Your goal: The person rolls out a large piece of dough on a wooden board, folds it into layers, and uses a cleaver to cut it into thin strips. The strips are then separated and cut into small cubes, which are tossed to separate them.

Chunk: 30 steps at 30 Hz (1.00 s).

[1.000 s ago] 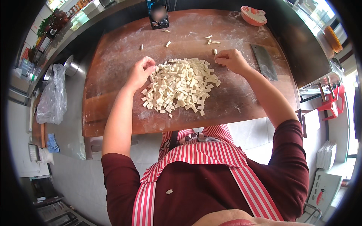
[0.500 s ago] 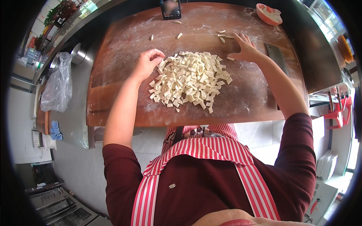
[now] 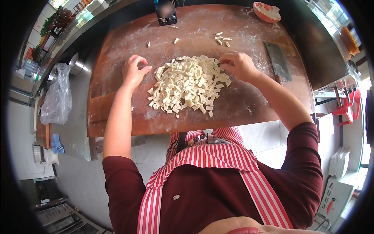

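Observation:
A broad heap of small, flat, pale dough pieces [image 3: 189, 84] lies on the floured wooden board [image 3: 120, 121]. My left hand [image 3: 133, 71] is just left of the heap, apart from it, thumb and fingers spread with nothing seen between them. At the heap's far right edge is my right hand [image 3: 239, 66], its fingers curled in toward the thumb beside the outermost pieces. Whether a piece sits in those fingertips is hidden. Beyond this hand, several slim dough bits [image 3: 222, 39] lie loose. Another bit [image 3: 176, 40] rests beyond the heap.
A cleaver [image 3: 277, 60] lies flat on the right of the board. A pinkish-red bowl [image 3: 267, 13] stands at the far right corner, and a phone [image 3: 166, 13] at the far edge. Left of the board are a clear plastic bag [image 3: 58, 91] and a metal pot [image 3: 77, 65].
My left hand has drawn left, away from the heap's edge, and opened. My right hand has come nearer and left to the heap, its spread fingers now curled. The view has shifted slightly.

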### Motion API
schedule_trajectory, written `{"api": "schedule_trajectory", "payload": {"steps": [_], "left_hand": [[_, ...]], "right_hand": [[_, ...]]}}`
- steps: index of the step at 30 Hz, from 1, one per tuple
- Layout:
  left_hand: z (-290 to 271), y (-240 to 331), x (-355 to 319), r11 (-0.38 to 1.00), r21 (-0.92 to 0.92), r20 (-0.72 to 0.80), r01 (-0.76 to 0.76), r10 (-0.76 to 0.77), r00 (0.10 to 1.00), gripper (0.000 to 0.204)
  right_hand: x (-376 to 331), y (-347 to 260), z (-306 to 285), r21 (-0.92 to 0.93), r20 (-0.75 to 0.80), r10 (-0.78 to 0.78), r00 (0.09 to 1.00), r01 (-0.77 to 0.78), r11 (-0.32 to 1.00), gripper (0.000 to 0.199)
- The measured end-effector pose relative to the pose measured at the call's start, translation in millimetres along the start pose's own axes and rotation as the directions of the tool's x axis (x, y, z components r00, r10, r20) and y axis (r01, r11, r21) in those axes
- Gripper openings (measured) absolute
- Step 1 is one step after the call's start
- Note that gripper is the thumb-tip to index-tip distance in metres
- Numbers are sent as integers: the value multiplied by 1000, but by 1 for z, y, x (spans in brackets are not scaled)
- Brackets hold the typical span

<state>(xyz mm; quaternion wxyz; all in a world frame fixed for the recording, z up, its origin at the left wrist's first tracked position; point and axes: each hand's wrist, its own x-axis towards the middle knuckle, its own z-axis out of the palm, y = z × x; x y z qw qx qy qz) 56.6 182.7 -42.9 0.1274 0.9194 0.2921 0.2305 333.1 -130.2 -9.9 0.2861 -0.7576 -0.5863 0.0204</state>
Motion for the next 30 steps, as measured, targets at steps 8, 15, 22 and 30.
{"api": "schedule_trajectory", "payload": {"steps": [8, 15, 22, 30], "left_hand": [[1, -10, 16, 978, 63, 146, 201, -209, 967, 78], [10, -22, 33, 982, 7, 183, 186, -184, 966, 88], [22, -16, 42, 953, 121, -5, 279, -281, 960, 75], [5, -1, -17, 968, -190, -11, 163, -168, 986, 25]], "right_hand": [[-2, 6, -9, -10, 124, 132, 983, -132, 991, 12], [3, 38, -1, -178, 75, 82, 994, -68, 982, 58], [29, 66, -1, -300, 49, 307, 950, -279, 912, 88], [-2, -7, 0, -91, 127, 233, 964, -223, 971, 28]]}}
